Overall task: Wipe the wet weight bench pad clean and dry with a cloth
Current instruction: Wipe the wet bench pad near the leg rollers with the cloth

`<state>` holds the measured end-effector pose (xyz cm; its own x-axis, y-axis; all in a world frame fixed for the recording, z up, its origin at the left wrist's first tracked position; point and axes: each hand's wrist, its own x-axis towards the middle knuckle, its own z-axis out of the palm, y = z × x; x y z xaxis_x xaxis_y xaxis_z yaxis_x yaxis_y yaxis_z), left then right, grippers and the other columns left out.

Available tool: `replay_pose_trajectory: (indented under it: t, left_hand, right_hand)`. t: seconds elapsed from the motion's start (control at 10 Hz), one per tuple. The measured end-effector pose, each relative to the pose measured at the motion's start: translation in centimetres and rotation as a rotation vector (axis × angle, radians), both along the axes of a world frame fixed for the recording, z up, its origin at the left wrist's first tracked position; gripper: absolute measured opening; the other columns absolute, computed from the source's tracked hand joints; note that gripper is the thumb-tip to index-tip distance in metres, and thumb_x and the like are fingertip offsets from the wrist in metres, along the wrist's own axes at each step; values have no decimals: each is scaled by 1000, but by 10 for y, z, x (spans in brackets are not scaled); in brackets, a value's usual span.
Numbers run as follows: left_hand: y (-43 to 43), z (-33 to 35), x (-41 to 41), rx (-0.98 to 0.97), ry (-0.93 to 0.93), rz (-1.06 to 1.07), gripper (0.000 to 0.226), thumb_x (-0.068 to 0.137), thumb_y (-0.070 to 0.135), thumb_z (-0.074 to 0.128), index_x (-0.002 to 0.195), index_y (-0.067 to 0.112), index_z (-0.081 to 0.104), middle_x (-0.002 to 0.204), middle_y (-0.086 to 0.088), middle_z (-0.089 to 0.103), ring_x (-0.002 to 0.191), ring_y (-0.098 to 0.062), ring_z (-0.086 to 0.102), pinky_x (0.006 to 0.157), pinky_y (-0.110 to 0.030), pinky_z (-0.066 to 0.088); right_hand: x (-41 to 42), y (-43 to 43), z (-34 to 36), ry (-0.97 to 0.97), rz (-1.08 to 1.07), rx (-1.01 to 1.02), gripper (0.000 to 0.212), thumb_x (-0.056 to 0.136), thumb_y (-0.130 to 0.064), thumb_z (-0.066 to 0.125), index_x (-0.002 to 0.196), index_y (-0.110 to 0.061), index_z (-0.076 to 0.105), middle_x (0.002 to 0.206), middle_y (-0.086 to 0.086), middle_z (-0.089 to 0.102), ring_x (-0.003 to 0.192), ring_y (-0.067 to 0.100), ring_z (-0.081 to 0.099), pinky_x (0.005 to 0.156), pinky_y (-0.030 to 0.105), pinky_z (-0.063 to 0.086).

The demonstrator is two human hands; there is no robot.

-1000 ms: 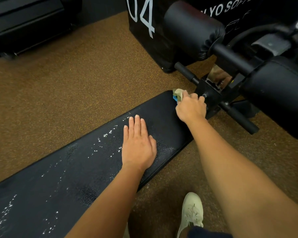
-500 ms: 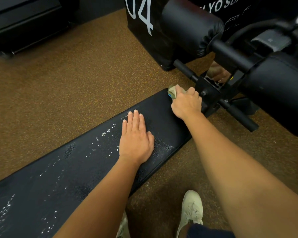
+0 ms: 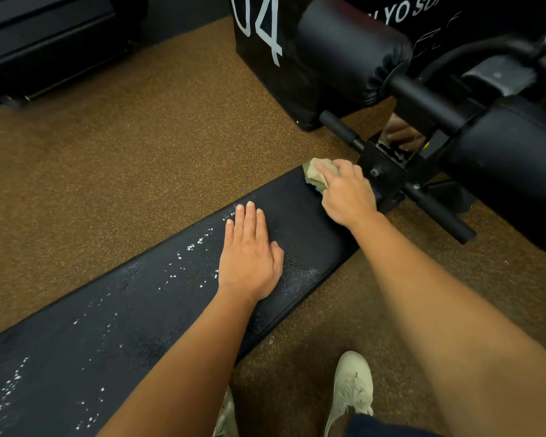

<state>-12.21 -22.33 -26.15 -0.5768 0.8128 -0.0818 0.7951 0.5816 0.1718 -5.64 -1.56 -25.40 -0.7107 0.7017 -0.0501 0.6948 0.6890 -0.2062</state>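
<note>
The black weight bench pad [image 3: 133, 310] runs diagonally from lower left to centre right, dotted with white water droplets along its length. My left hand [image 3: 249, 257] lies flat on the pad, fingers straight and together. At the pad's far end, my right hand [image 3: 347, 193] grips a bunched beige cloth [image 3: 316, 173] with a bit of blue showing, pressing it against the far corner of the pad next to the bench frame.
Black roller pads [image 3: 350, 48] on a bar and the bench's metal frame [image 3: 388, 175] crowd the right. A black box marked 04 [image 3: 265, 36] stands behind. Brown speckled floor [image 3: 139, 152] surrounds the bench. My pale shoes [image 3: 350, 392] stand beside it.
My right hand has slid the cloth slightly leftward along the pad's far end. The left hand stays flat in the same place.
</note>
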Motion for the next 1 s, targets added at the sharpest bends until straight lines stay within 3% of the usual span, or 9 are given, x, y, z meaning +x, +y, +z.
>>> replay_pose_trajectory:
  t: [0.1, 0.3, 0.5, 0.7, 0.8, 0.9, 1.0]
  left_hand:
    - [0, 0, 0, -1, -3, -5, 78, 85, 43, -1, 151, 2, 8, 160, -15, -1, 147, -28, -8, 119, -41, -5]
    - [0, 1, 1, 1, 3, 2, 77, 86, 42, -1, 151, 2, 8, 160, -15, -1, 147, -28, -8, 119, -41, -4]
    - [1, 0, 0, -11, -5, -2, 77, 85, 43, -2, 151, 3, 5, 160, -14, -4, 147, -27, -10, 120, -41, -5]
    - [0, 0, 0, 12, -2, -1, 75, 88, 42, 2, 151, 2, 8, 160, -15, 0, 147, -29, -7, 119, -42, -3]
    - [0, 0, 0, 30, -5, -5, 75, 88, 42, 4, 151, 2, 10, 160, -15, 2, 147, -29, -5, 120, -42, -2]
    - [0, -1, 1, 37, -3, -4, 75, 88, 42, 4, 151, 2, 11, 160, -15, 3, 148, -29, -5, 120, -42, -2]
    - [0, -2, 0, 36, 6, -1, 74, 88, 41, 4, 151, 2, 10, 160, -15, 2, 148, -28, -6, 119, -42, -2]
  right_hand:
    - [-13, -1, 6, -50, -111, -46, 55, 93, -31, 46, 145, -33, 30, 142, 12, 33, 123, 36, 33, 101, 47, 33]
    - [-17, 0, -1, -31, 120, -11, 59, 91, -19, 48, 146, -33, 31, 156, 2, 20, 140, 35, 16, 115, 48, 17]
    - [-34, -1, 7, -81, -59, -55, 53, 92, -28, 45, 144, -33, 32, 147, 9, 32, 126, 38, 31, 105, 49, 30]
    - [-28, -4, 1, 21, 200, -22, 53, 90, -17, 51, 140, -30, 42, 152, -3, 27, 142, 31, 14, 116, 51, 13]
    - [-29, 0, 2, 1, 25, -35, 50, 90, -23, 50, 139, -27, 40, 148, 3, 33, 136, 35, 22, 113, 52, 18]
    - [-44, -12, 10, -38, 39, -39, 46, 90, -26, 49, 135, -24, 43, 146, 4, 34, 136, 35, 22, 113, 53, 17]
    - [-47, -23, 8, -13, 240, -17, 49, 90, -22, 51, 138, -24, 42, 149, 0, 31, 142, 31, 12, 115, 52, 11]
